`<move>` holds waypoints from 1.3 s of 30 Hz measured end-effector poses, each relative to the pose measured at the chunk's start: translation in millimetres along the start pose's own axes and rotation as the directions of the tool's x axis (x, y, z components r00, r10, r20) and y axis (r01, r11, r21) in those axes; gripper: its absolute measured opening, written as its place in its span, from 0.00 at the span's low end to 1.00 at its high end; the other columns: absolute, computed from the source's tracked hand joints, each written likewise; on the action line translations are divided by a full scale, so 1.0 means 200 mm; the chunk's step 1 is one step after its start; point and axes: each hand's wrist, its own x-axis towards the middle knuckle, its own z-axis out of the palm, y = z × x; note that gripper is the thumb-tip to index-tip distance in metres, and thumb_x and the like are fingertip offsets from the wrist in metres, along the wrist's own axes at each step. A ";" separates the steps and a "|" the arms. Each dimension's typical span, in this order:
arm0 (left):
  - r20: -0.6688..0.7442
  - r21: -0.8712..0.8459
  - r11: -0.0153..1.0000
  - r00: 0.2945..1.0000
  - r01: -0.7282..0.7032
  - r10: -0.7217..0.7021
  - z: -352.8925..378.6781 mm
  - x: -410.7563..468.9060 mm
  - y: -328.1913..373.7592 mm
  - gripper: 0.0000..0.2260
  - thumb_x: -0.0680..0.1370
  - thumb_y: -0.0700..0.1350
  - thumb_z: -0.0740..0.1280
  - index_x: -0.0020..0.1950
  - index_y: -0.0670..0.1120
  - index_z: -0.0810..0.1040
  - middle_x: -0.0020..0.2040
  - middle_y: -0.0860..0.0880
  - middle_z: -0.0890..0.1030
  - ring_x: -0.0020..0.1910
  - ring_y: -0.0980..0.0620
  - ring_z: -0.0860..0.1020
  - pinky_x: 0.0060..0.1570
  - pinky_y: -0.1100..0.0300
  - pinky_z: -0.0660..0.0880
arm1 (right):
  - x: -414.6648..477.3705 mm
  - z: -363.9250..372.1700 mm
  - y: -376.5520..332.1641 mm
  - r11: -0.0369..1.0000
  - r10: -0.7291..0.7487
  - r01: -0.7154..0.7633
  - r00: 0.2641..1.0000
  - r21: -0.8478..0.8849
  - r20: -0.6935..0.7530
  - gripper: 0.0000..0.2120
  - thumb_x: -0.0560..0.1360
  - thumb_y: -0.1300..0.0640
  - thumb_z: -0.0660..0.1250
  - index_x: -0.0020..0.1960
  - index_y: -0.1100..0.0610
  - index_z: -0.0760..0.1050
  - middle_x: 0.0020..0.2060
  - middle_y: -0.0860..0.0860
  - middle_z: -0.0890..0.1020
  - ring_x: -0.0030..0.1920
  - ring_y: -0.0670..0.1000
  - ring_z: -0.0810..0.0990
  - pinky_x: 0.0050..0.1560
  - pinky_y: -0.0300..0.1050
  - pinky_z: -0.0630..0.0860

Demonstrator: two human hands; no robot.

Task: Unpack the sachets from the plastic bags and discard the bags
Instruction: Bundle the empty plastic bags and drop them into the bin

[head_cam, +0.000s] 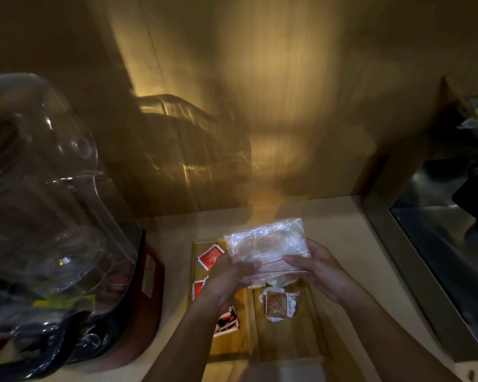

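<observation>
1. We hold one clear plastic bag (268, 248) with a red zip strip, above the wooden tray (287, 340) and clear of it.
2. Our left hand (226, 277) is closed on the bag's near-left edge; our right hand (319, 268) pinches the near-right edge along the strip.
3. We count three red sachets (210, 255) in the tray's left compartment, with a fourth, darker one at our left wrist, partly hidden.
4. One brown sachet (276, 304) lies on crumpled white wrapping in the right compartment.
5. A large clear jug (39, 188) crowds the left; a steel sink (439, 244) borders the right. Bare counter (342, 224) lies between tray and sink.
</observation>
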 end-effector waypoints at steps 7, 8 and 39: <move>-0.076 -0.104 0.994 0.997 -0.021 0.013 -0.08 -0.11 -0.10 0.06 0.74 0.37 0.68 0.50 0.45 0.79 0.43 0.47 0.84 0.43 0.49 0.82 0.41 0.56 0.78 | -0.03 0.10 0.08 0.995 -0.004 -0.005 0.997 -0.104 -0.078 0.10 0.68 0.69 0.69 0.47 0.58 0.79 0.40 0.55 0.83 0.34 0.51 0.81 0.30 0.42 0.77; -0.099 -0.107 0.994 0.995 -0.025 0.015 -0.09 -0.13 -0.12 0.07 0.74 0.37 0.68 0.51 0.43 0.79 0.45 0.46 0.83 0.44 0.48 0.82 0.42 0.56 0.78 | -0.03 0.12 0.08 0.993 0.004 -0.013 0.997 -0.120 -0.073 0.10 0.68 0.68 0.69 0.47 0.58 0.79 0.39 0.55 0.84 0.34 0.51 0.81 0.31 0.42 0.77; -0.880 -0.427 0.843 0.364 -0.329 -0.304 -0.52 -1.30 -0.93 0.21 0.75 0.37 0.67 0.63 0.44 0.63 0.52 0.43 0.76 0.43 0.47 0.79 0.35 0.58 0.79 | -0.50 1.22 0.76 0.687 0.101 0.407 0.767 -0.602 0.634 0.27 0.74 0.63 0.62 0.71 0.48 0.62 0.57 0.46 0.75 0.55 0.46 0.74 0.55 0.39 0.70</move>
